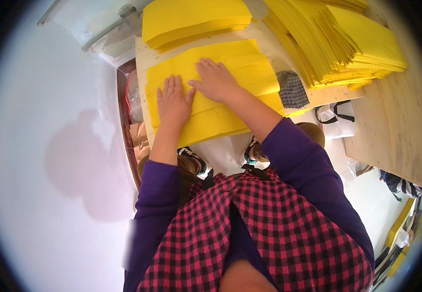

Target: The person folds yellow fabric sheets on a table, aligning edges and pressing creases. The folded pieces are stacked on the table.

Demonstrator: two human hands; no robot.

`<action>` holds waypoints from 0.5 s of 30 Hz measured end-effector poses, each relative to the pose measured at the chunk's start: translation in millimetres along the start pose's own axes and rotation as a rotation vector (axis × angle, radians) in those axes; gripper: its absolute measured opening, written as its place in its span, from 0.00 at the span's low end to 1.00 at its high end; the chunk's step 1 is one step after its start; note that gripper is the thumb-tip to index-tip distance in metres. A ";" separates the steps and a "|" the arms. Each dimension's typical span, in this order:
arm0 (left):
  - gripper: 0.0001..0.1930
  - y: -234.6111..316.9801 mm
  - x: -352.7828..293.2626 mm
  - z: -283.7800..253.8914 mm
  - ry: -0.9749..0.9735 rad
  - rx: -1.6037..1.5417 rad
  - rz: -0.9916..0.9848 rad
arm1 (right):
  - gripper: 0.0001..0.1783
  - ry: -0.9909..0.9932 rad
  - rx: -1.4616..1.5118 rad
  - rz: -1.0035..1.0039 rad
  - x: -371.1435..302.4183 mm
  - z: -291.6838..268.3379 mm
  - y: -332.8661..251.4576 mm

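Yellow sheets of a felt-like fabric (240, 109) lie flat in front of me on a light wooden table (145, 104). My left hand (174, 103) rests palm down on their left part, fingers stretched out. Farther forward and to the right, my right hand (216, 82) also presses flat on the top sheet, its fingers spread. Neither hand grips anything. Faint creases run across the top sheet near my right hand. The sheets' near edge reaches to the table's front edge.
Beyond the sheets sits a folded yellow stack (196, 22). A taller, fanned pile of yellow pieces (318, 46) fills the back right. A grey textured cloth (292, 90) lies beside the sheets. A white bag with black handles (337, 119) stands below the table. A white wall (40, 146) bounds the left.
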State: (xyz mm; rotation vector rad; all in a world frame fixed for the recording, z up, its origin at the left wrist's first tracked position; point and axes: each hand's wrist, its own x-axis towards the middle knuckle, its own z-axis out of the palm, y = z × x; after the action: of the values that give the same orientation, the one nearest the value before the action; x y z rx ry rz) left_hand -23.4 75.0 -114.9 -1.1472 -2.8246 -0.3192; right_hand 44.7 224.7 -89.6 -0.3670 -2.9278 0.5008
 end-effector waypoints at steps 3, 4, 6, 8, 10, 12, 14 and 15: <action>0.34 -0.3 -0.9 1.7 0.010 -0.006 0.001 | 0.43 -0.051 -0.071 0.120 -13.5 -1.2 19.8; 0.34 -0.2 -1.3 2.3 0.016 -0.005 0.006 | 0.43 -0.057 -0.094 0.143 -19.3 -2.5 28.0; 0.34 -1.0 -0.8 2.6 0.041 -0.002 0.019 | 0.44 -0.067 -0.148 0.195 -29.1 -6.6 43.3; 0.34 -1.5 -0.6 2.9 0.032 0.000 0.019 | 0.45 -0.081 -0.215 0.250 -36.7 -11.8 56.1; 0.34 -2.3 -0.3 3.5 0.036 -0.003 0.021 | 0.46 -0.068 -0.189 0.318 -42.6 -18.0 67.0; 0.34 -3.0 -0.4 4.5 0.046 -0.010 0.027 | 0.46 -0.066 -0.188 0.354 -44.4 -20.1 71.0; 0.34 -3.2 -0.1 5.2 0.040 -0.005 0.031 | 0.46 -0.073 -0.209 0.362 -45.4 -20.8 72.9; 0.33 -3.8 0.6 4.6 0.063 -0.007 0.043 | 0.46 -0.070 -0.216 0.366 -45.3 -20.8 73.0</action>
State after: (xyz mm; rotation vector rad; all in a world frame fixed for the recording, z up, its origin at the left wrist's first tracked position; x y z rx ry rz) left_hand -26.5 73.7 -119.9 -1.1760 -2.7424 -0.3567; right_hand 107.6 286.0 -100.0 -0.9415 -2.9976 0.2393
